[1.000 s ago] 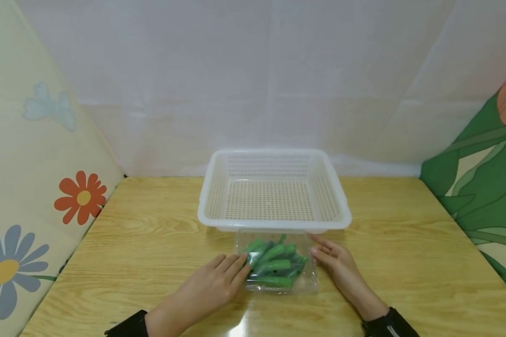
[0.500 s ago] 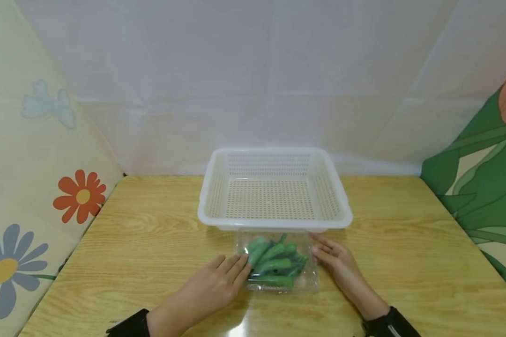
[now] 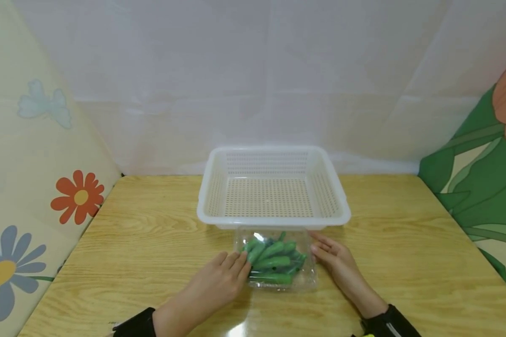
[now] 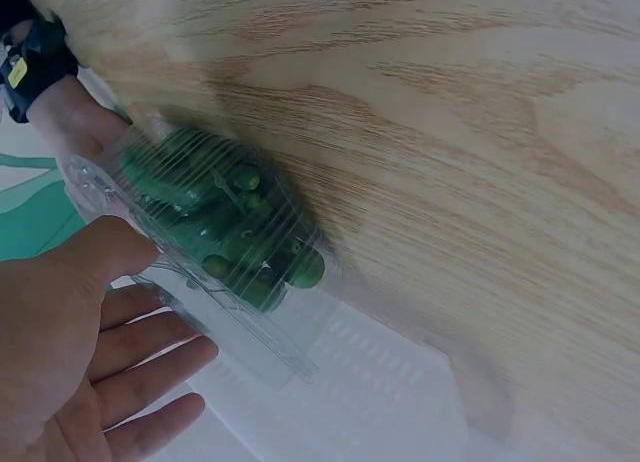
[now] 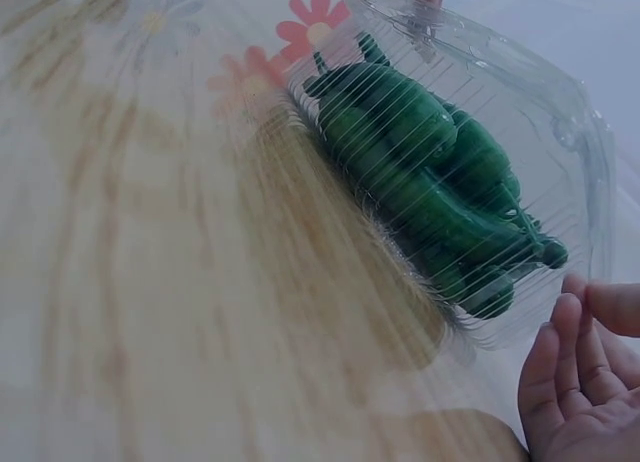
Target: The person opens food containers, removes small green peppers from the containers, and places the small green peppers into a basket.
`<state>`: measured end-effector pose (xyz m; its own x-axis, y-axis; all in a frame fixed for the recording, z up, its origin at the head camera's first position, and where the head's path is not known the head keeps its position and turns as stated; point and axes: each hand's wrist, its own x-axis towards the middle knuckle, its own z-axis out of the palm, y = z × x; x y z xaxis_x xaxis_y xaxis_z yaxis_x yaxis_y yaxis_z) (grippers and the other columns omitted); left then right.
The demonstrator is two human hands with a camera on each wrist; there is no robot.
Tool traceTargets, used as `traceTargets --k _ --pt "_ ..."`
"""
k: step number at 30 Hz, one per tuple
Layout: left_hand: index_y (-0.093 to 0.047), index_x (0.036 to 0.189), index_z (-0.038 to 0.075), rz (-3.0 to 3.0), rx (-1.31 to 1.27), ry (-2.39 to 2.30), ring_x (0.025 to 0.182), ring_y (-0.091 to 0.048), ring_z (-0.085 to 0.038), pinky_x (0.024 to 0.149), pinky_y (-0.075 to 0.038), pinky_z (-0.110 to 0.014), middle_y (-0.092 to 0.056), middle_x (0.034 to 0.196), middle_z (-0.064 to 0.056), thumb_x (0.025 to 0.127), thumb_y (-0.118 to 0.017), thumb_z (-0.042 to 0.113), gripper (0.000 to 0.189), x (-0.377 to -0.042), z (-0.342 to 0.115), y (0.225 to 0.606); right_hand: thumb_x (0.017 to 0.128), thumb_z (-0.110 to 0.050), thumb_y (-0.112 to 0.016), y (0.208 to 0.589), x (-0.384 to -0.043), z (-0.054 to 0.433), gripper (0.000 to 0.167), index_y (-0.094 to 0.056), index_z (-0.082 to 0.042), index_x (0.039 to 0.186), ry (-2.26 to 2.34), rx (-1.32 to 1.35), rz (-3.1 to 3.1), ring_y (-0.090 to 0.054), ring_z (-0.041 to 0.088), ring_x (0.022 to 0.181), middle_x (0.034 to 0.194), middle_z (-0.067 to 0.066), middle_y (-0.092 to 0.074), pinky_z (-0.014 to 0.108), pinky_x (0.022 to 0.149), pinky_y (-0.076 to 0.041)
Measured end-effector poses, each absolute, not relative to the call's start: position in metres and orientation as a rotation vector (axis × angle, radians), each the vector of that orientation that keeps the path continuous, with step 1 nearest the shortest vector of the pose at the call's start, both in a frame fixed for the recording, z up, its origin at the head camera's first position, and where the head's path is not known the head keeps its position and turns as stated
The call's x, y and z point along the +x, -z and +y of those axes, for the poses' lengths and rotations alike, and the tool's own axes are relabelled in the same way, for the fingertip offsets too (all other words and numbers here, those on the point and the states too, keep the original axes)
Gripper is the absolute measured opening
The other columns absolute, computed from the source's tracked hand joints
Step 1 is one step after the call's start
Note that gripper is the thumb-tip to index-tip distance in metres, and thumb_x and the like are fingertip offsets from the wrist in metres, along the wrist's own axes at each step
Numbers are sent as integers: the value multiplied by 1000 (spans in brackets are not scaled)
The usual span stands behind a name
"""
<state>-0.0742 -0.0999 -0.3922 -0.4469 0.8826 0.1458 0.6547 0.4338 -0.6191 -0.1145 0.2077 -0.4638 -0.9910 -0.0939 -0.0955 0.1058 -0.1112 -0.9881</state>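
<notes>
A clear plastic box (image 3: 305, 281) of green peppers (image 3: 271, 262) lies on the table in front of the white basket. My left hand (image 3: 221, 276) rests its fingertips on the box's left side; in the left wrist view its fingers spread nearly straight, with the thumb at the rim. At the opposite side is my right hand (image 3: 337, 262). In the right wrist view, its thumb and index fingertip come together at the box's edge. Through the ribbed plastic the peppers (image 5: 420, 172) show heaped together. Whether the lid is fastened is hard to tell.
Just behind the box stands a white perforated basket (image 3: 274, 222) with nothing in it. The wooden table (image 3: 130, 252) reaches back to a white cloth wall (image 3: 257, 79). Flower-patterned panels (image 3: 29, 150) flank both sides.
Both hands keep their places at the box. The whole head view shifts slightly, and the reflection on the lid moves a little.
</notes>
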Motion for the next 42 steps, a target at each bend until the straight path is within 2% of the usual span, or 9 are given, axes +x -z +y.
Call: traceTargets --k 11,26,42 --pt "-69 126 16 -2302 -1302 -738 114 -64 -14 94 -53 -28 -66 128 -3 95 -63 22 32 -71 -94 390 98 -1 -58 462 -114 208 55 -32 23 140 2257 4 1982 -61 5 76 87 -1 -65 18 71 -55" --pt "-70 125 13 -2246 -1294 -807 113 -65 -17 94 -54 -29 -68 124 -6 98 -52 25 35 -65 -90 395 97 -1 -58 463 -114 207 55 -33 22 141 2249 23 1981 -61 5 76 87 -1 -66 19 72 -55" --pt "-72 119 11 -2198 -1272 -712 110 -67 -19 92 -55 -31 -70 120 -8 95 -48 22 36 -66 -93 398 98 0 -58 463 -114 206 56 -31 23 140 2246 -1 2008 -60 5 76 88 -2 -66 18 71 -54"
